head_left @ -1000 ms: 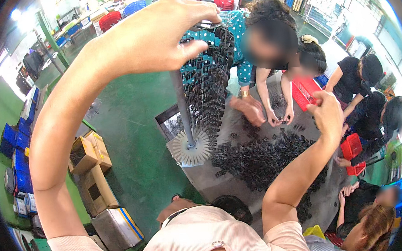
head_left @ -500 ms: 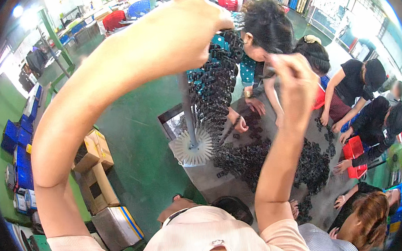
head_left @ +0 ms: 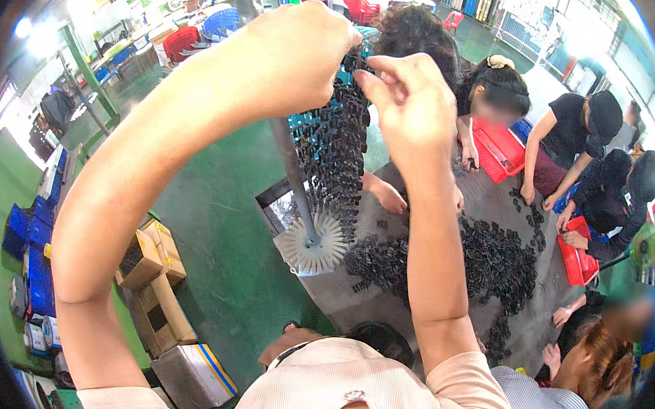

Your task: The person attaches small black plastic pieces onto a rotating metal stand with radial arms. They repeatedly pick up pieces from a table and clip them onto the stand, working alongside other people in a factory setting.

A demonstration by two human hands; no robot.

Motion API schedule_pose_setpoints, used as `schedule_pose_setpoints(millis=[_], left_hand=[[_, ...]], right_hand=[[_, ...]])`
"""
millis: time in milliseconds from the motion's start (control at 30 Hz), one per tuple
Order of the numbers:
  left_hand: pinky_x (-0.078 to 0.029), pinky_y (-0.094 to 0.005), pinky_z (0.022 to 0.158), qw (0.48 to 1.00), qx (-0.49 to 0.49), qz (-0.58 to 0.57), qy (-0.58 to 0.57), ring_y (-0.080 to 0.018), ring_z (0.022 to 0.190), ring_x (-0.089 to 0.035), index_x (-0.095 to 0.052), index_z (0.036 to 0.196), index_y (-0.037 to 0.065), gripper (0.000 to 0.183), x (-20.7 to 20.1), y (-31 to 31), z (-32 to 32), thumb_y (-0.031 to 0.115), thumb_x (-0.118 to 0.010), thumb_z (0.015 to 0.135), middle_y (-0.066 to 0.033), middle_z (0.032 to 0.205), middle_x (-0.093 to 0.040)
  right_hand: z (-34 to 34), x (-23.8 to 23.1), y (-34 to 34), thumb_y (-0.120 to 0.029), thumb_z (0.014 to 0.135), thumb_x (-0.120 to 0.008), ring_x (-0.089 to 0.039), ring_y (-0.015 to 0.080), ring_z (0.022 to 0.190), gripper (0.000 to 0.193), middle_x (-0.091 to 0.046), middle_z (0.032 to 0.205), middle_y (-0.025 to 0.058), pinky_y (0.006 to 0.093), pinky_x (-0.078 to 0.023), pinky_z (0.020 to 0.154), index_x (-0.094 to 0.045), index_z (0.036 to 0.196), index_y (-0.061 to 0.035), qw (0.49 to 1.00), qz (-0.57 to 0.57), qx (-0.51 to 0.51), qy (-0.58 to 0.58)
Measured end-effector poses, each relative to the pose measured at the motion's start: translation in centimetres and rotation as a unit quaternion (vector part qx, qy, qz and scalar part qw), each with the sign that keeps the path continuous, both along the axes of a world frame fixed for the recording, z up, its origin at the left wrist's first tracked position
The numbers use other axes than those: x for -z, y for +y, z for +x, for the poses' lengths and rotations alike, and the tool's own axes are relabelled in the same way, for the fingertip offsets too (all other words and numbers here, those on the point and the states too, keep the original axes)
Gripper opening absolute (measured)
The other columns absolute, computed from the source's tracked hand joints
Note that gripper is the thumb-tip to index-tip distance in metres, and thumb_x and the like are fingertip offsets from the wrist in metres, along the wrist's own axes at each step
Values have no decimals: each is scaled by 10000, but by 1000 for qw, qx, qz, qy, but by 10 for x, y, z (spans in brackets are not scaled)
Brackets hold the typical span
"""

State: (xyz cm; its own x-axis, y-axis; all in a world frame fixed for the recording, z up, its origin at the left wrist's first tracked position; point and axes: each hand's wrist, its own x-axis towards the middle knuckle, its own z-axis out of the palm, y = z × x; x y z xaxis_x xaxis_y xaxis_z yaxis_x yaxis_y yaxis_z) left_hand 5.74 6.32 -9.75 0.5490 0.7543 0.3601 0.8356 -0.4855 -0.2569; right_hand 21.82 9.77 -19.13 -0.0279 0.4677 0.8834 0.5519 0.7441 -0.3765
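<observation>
A rack of small black parts (head_left: 335, 151) is seen hanging along a grey pole (head_left: 294, 176), raised above the counter (head_left: 326, 296) and close in front of the camera. The top of the rack is gripped by the left hand (head_left: 294, 58), whose grip is closed in a fist around it. The right hand (head_left: 412, 115) is held just beside the rack on its right, fingers (head_left: 379, 79) pinched together against the upper black parts; whether a single part is held in that grip cannot be told. The rack thus lies between the two hands, under the left one and to the left of the right one.

The pole is footed on a white round ribbed base (head_left: 314, 245) near the left edge of the counter. To the right of the base a wide heap of loose black parts (head_left: 491, 261) is spread over the counter, reaching nearly to its far edge. Open green floor (head_left: 216, 235) is left on the left side of the counter, bounded by cardboard boxes (head_left: 155, 292). The far and right edges of the counter are crowded by other people, with red trays (head_left: 502, 150) set among them
</observation>
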Motion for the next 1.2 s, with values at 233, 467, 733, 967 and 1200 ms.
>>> schedule_pose_setpoints(millis=[233, 467, 733, 967, 1200], left_hand=[[-459, -407, 982, 998, 44, 41, -17, -369, 1108, -588, -621, 1138, -52, 365, 5, -4, -6, -33, -536, 783, -216, 1191, -619], [-433, -422, 1022, 990, 118, 5, -81, -346, 1171, -565, -572, 1244, 22, 448, -2, -20, -36, 46, -617, 799, -184, 1283, -579], [-465, -412, 957, 999, -18, -30, -10, -375, 1075, -600, -613, 1141, -54, 382, -7, -14, -3, 59, -655, 778, -230, 1157, -626], [-472, -413, 955, 999, 15, 41, 17, -376, 1082, -595, -628, 1143, -27, 366, 2, -14, -3, -32, -582, 780, -214, 1162, -631], [-445, -418, 1002, 992, 110, 32, -51, -360, 1151, -572, -611, 1197, 27, 409, -1, -19, -27, 20, -613, 788, -190, 1267, -588]], right_hand=[[35, 5, 11, -110, 800, -709, -614, 193, 722, 99, -642, 783, 99, 298, -461, 664, -700, 823, -14, 993, 10, -94, 69], [141, 1, -17, -214, 776, -720, -650, 233, 880, 269, -681, 928, 130, 342, -481, 819, -725, 974, -31, 937, -218, 231, -144], [-7, 3, -2, -221, 776, -731, -619, 280, 748, 162, -619, 798, 80, 381, -443, 674, -700, 872, -94, 999, 29, 21, -8], [21, 7, 13, -77, 811, -721, -586, 125, 688, 61, -634, 776, 57, 257, -450, 619, -714, 843, -24, 995, 76, -52, 47], [176, 2, -29, -262, 767, -726, -659, 269, 912, 315, -673, 945, 136, 364, -486, 820, -720, 1003, -53, 893, -281, 322, -141]])
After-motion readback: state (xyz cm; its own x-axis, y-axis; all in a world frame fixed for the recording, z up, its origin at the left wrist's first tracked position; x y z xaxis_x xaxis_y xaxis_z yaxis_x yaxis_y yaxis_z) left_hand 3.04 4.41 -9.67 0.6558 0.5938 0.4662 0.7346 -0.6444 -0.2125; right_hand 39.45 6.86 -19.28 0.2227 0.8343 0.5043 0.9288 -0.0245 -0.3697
